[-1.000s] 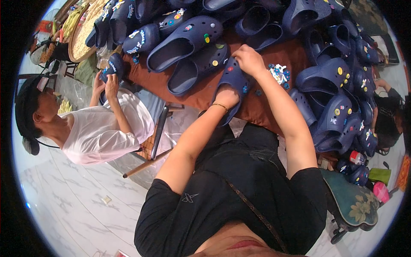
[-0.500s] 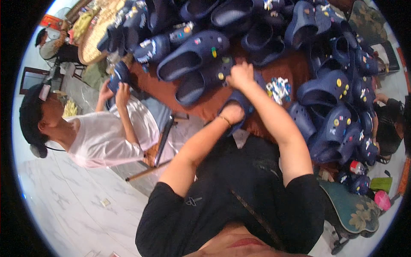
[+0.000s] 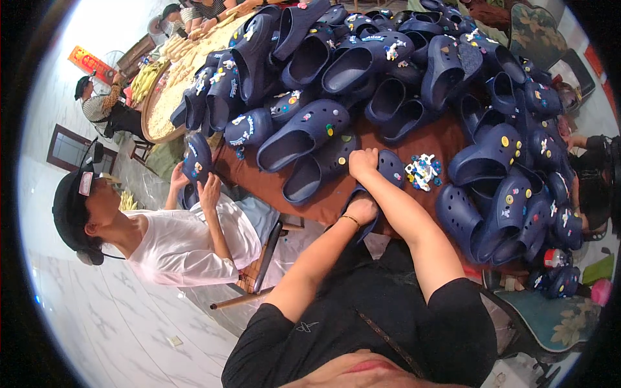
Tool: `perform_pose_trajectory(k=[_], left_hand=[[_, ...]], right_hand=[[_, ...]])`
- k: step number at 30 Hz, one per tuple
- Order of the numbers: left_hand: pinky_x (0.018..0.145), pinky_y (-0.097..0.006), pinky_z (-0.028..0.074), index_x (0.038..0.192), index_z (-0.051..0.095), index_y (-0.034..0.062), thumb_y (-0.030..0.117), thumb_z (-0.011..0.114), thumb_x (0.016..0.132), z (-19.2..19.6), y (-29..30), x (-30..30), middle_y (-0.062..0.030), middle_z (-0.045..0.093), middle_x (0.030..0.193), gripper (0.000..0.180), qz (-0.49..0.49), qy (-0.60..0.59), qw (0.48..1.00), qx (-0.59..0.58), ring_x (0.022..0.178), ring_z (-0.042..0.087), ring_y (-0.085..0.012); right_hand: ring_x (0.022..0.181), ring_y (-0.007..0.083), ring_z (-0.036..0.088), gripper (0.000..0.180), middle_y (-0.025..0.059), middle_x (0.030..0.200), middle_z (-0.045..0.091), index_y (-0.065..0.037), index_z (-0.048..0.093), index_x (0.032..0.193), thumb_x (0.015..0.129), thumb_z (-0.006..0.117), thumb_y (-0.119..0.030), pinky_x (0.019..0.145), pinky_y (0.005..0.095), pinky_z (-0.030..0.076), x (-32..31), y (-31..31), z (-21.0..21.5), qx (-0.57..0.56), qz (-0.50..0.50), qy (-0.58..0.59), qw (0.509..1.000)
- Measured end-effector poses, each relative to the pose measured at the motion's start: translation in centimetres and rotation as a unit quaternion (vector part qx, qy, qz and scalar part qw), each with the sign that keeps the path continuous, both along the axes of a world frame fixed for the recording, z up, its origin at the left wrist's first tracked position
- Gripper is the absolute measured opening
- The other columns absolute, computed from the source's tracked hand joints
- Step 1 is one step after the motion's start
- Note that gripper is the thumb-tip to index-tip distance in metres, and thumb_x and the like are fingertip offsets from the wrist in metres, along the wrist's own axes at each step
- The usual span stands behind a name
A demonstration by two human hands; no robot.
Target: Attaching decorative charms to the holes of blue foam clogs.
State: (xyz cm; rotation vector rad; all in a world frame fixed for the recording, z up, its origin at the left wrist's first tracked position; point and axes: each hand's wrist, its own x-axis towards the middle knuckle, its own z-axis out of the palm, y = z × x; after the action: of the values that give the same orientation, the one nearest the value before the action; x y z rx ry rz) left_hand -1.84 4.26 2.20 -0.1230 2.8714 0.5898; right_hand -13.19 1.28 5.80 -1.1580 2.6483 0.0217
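Note:
A navy clog with holes in its toe (image 3: 391, 169) lies in front of me on the brown cloth (image 3: 259, 174). My left hand (image 3: 361, 209) reaches into its foot opening and holds it; the fingertips are hidden inside. At the left side of the toe, my right hand (image 3: 363, 163) is closed with its fingers curled, and whatever they pinch is hidden. Just right of the toe sits a small heap of white, blue and yellow shoe charms (image 3: 424, 172). To the left lie two navy clogs, one decorated clog (image 3: 304, 134) and another clog (image 3: 321, 169) nearer me.
Many navy clogs (image 3: 352, 64) are piled along the far side and right of the table. At left, a co-worker in a white shirt (image 3: 187, 242) handles a clog (image 3: 196, 158). Farther back is a round tray of pale pieces (image 3: 169, 107). A patterned chair (image 3: 550, 317) stands at right.
My view has shifted, so the table and clogs appear lower and more of the far room shows. Both my hands stay at the same clog, the right one still by its toe.

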Motion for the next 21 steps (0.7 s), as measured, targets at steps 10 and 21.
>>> perform_pose_trajectory(k=[10, 21], left_hand=[[0.066, -0.042, 0.049, 0.072, 0.067, 0.0028, 0.018, 0.044, 0.073, -0.2, -0.6, -0.1, -0.0185, 0.064, 0.078, 0.027, -0.009, -0.044, 0.997, -0.056, 0.069, 0.062, -0.0312], [0.072, -0.042, 0.049, 0.069, 0.066, 0.0003, 0.016, 0.044, 0.075, 0.6, 0.4, -0.1, -0.022, 0.062, 0.08, 0.028, 0.005, -0.034, 0.999, -0.035, 0.075, 0.062, -0.0342]], right_hand=[[0.075, 0.0237, 0.063, 0.015, 0.0126, 0.08, 0.066, -0.009, 0.069, 0.077, 0.064, 0.064, -0.015, 0.071, 0.0327, 0.049, -10.0, 6.9, 1.9, -0.289, -0.099, -0.255, 0.917], [0.067, 0.0134, 0.058, 0.012, 0.0044, 0.071, 0.062, -0.004, 0.064, 0.076, 0.065, 0.063, -0.009, 0.062, 0.028, 0.046, -9.4, 11.0, -0.9, -0.289, -0.134, -0.327, 0.89]])
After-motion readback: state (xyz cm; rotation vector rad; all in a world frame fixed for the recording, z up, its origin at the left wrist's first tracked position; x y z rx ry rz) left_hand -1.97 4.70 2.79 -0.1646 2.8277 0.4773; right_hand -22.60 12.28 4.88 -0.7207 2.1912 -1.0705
